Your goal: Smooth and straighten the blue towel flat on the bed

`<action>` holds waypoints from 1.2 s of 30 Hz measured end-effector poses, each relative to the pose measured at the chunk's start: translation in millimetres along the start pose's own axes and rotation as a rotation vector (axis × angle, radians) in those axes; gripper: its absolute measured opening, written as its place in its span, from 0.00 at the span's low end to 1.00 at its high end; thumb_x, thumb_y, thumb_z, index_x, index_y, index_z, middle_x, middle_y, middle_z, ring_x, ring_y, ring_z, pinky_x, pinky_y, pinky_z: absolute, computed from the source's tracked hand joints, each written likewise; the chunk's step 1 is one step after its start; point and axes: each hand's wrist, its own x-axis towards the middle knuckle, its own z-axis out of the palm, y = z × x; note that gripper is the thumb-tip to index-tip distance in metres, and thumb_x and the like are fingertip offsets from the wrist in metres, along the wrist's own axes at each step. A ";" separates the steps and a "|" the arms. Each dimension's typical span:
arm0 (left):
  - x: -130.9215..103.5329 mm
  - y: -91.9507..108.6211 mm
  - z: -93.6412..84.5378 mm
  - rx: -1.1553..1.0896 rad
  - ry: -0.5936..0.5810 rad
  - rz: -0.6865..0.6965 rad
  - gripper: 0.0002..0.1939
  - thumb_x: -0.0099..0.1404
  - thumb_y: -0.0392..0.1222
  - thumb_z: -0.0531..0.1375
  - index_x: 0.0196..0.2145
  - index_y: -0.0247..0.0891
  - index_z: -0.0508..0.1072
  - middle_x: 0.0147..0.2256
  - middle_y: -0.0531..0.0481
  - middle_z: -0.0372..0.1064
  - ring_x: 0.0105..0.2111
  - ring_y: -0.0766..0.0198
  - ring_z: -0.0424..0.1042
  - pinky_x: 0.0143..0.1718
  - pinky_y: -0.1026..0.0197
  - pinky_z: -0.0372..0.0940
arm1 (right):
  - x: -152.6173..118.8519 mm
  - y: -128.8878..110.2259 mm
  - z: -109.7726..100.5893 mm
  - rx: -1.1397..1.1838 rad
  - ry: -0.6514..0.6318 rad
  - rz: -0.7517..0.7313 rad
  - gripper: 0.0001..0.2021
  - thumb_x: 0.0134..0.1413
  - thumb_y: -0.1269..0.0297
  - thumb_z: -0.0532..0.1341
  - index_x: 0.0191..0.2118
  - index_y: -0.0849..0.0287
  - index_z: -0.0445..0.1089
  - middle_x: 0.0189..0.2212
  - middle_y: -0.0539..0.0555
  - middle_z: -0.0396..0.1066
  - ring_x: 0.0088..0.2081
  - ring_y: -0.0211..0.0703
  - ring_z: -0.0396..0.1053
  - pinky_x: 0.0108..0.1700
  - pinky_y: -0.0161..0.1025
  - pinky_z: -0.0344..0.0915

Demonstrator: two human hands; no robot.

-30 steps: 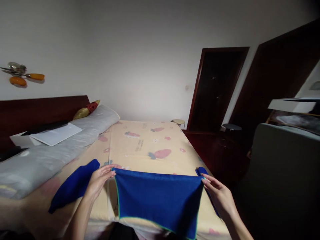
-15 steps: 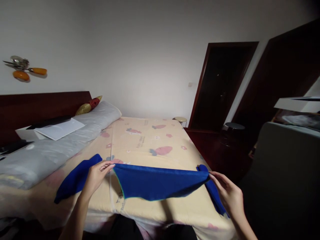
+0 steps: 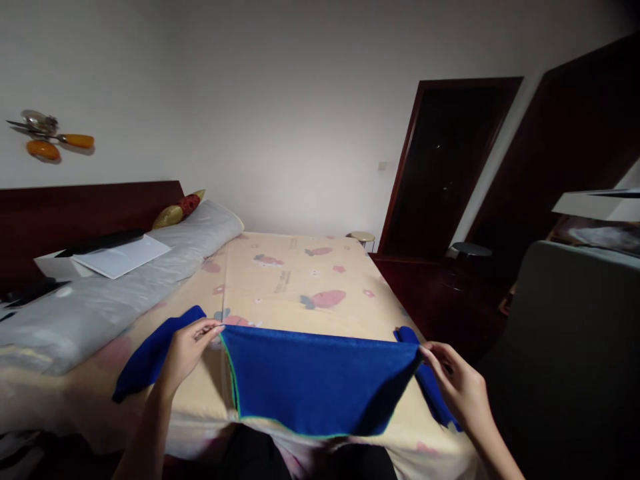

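Note:
A blue cloth [image 3: 320,380] with green edging hangs stretched between my two hands above the near side of the bed. My left hand [image 3: 193,347] pinches its upper left corner between thumb and fingers. At the upper right corner, my right hand [image 3: 457,380] grips it the same way. Behind my left hand a second blue cloth [image 3: 150,353] lies spread on the sheet. Beside my right hand, near the bed's right edge, is a folded or rolled blue cloth [image 3: 433,393], partly hidden by that hand.
The bed [image 3: 280,280] has a patterned cream sheet. A long grey pillow [image 3: 125,293] runs along the left, with a white box lid or folder [image 3: 123,257] on it. Two stools [image 3: 363,237] stand beyond, near a dark door [image 3: 450,173]. A dark grey panel [image 3: 575,347] rises at right.
The held cloth has swung lower and opened out, showing more of its face. Both hands keep their pinch, the left shifting slightly leftward. The other blue cloths stay where they lie.

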 end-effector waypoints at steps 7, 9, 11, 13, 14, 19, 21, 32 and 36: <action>0.7 6.6 -22.2 0.027 -0.136 -0.068 0.13 0.40 0.54 0.70 0.20 0.44 0.78 0.21 0.52 0.72 0.25 0.59 0.67 0.29 0.62 0.64 | 4.8 -23.6 -23.8 0.130 -0.237 0.077 0.24 0.39 0.35 0.63 0.28 0.55 0.72 0.26 0.54 0.73 0.30 0.46 0.68 0.33 0.38 0.66; -0.8 5.2 -31.4 0.031 -0.202 -0.094 0.11 0.40 0.52 0.70 0.19 0.45 0.77 0.21 0.52 0.72 0.26 0.59 0.68 0.30 0.63 0.64 | 4.2 -29.7 -32.6 0.188 -0.307 0.103 0.24 0.38 0.37 0.64 0.26 0.55 0.72 0.26 0.54 0.72 0.29 0.45 0.67 0.32 0.38 0.67; -3.7 1.8 -40.8 0.035 -0.262 -0.100 0.10 0.41 0.50 0.70 0.19 0.44 0.77 0.23 0.52 0.73 0.27 0.59 0.70 0.31 0.64 0.64 | 2.1 -32.7 -41.1 0.229 -0.354 0.145 0.23 0.37 0.38 0.66 0.26 0.56 0.72 0.24 0.54 0.71 0.28 0.44 0.66 0.30 0.38 0.65; -7.3 -1.3 -48.8 0.020 -0.315 -0.119 0.09 0.43 0.49 0.70 0.19 0.44 0.76 0.22 0.52 0.73 0.26 0.60 0.70 0.30 0.64 0.64 | -0.8 -32.3 -48.0 0.262 -0.392 0.197 0.22 0.37 0.40 0.67 0.28 0.56 0.72 0.23 0.52 0.69 0.25 0.41 0.63 0.25 0.36 0.62; -9.2 -1.9 -51.6 0.003 -0.348 -0.143 0.10 0.44 0.50 0.69 0.20 0.44 0.75 0.20 0.53 0.72 0.24 0.61 0.70 0.28 0.64 0.64 | -2.2 -31.1 -50.2 0.279 -0.410 0.223 0.22 0.37 0.41 0.68 0.29 0.56 0.71 0.22 0.51 0.68 0.23 0.38 0.60 0.22 0.35 0.59; -13.7 2.7 -43.5 -0.092 -0.605 -0.304 0.13 0.54 0.54 0.64 0.29 0.43 0.73 0.10 0.55 0.65 0.12 0.61 0.65 0.19 0.63 0.58 | -4.1 -17.0 -36.2 0.374 -0.481 0.348 0.22 0.43 0.40 0.65 0.32 0.55 0.68 0.14 0.44 0.60 0.15 0.34 0.54 0.17 0.33 0.52; -12.5 2.9 -28.7 -0.133 -0.644 -0.339 0.16 0.53 0.56 0.64 0.30 0.42 0.71 0.11 0.52 0.68 0.13 0.59 0.68 0.17 0.64 0.56 | -2.0 -7.2 -19.4 0.422 -0.521 0.384 0.23 0.43 0.39 0.64 0.31 0.55 0.67 0.15 0.45 0.63 0.15 0.36 0.58 0.19 0.35 0.56; 5.3 -16.7 40.7 -0.333 0.104 -0.125 0.24 0.41 0.62 0.69 0.29 0.41 0.73 0.29 0.48 0.76 0.33 0.54 0.76 0.39 0.57 0.69 | 10.2 12.4 20.0 0.411 -0.067 0.092 0.20 0.45 0.42 0.64 0.34 0.55 0.69 0.30 0.50 0.68 0.29 0.39 0.63 0.30 0.34 0.62; 3.9 -57.9 47.8 -0.218 -0.036 -0.144 0.21 0.46 0.61 0.67 0.30 0.42 0.75 0.33 0.47 0.76 0.37 0.54 0.75 0.40 0.59 0.67 | 8.0 32.7 32.3 0.378 -0.180 0.089 0.20 0.44 0.42 0.64 0.32 0.55 0.69 0.29 0.50 0.69 0.31 0.41 0.65 0.33 0.35 0.64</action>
